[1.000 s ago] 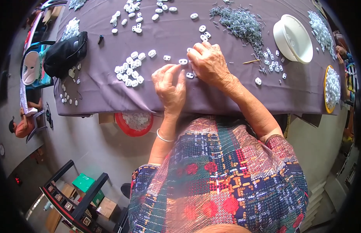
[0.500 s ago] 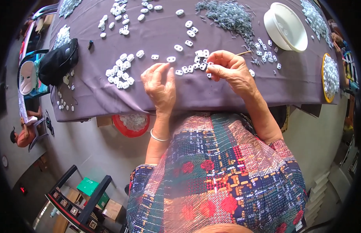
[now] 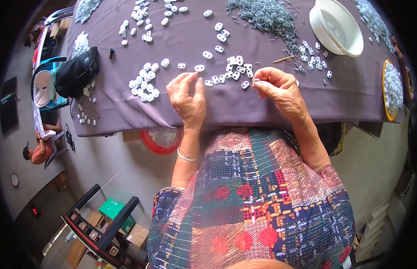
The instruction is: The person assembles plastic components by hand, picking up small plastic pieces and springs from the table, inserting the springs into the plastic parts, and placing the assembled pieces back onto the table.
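Nearest is the person's patterned garment (image 3: 258, 197), and beyond it, left of centre, a red bowl (image 3: 157, 151) of white pieces sits partly beneath the table's near edge. On the grey-purple tablecloth (image 3: 217, 107), the left hand (image 3: 186, 99), with a pale bracelet (image 3: 187, 158) on its wrist, has thumb and forefinger apart, their tips just short of a white two-holed oval piece (image 3: 199, 68); whether they touch it I cannot tell. To the right, the right hand (image 3: 280, 89) has thumb and forefinger together on a small pale piece (image 3: 256, 80), mostly hidden by the tips. Between the hands and slightly beyond lies a loose group of white two-holed pieces (image 3: 240, 69); a heaped cluster of white ovals (image 3: 150, 87) is on the left, with a black bag (image 3: 76, 74) further left. At the right edge stands a yellow-rimmed tray (image 3: 391, 117) of white pieces. Farther off lie a thin wooden stick (image 3: 284, 59), a pile of small grey pins (image 3: 269, 20), and, to their right, a white basin (image 3: 320, 33).
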Tool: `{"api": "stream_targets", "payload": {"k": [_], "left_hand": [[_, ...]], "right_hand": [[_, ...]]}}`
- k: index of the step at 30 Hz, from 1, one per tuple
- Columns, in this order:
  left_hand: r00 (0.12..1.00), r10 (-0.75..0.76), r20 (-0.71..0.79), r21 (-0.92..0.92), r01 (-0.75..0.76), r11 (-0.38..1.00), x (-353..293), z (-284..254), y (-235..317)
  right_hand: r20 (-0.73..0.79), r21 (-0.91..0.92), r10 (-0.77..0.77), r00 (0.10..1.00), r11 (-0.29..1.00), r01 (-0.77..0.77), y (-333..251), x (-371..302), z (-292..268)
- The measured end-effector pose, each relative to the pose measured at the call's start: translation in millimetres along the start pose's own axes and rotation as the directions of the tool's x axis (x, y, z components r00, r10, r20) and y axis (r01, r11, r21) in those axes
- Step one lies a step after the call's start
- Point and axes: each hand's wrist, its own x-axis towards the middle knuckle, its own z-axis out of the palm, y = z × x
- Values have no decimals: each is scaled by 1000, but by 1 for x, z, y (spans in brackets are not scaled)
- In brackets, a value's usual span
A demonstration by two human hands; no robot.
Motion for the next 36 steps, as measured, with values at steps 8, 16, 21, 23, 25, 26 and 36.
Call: {"api": "stream_targets", "payload": {"k": [8,16,21,23,25,26,36], "left_hand": [[1000,8,-2,-3,-8,1000,2,0,0],[1000,22,-10,4,-22,1000,1,-1,-1],[1000,3,-7,-9,-3,1000,0,-3,1],[1000,6,-10,-6,-6,1000,0,-3,1],[1000,7,-10,-16,-7,1000,1,-2,1],[1000,6,-9,-14,-6,1000,1,-2,1],[999,11,-52,-95,-16,995,1,-4,3]], "right_hand": [[-45,-229,-83,996,971,71,2,4,3],[57,-552,-300,952,785,280,13,8,7],[58,-507,-300,952,813,287,16,7,1],[88,-513,-309,947,801,309,16,6,-1],[88,-484,-272,958,829,280,16,7,-3],[93,-457,-266,960,845,278,17,7,-5],[90,-413,-282,955,862,293,21,10,-9]]}}
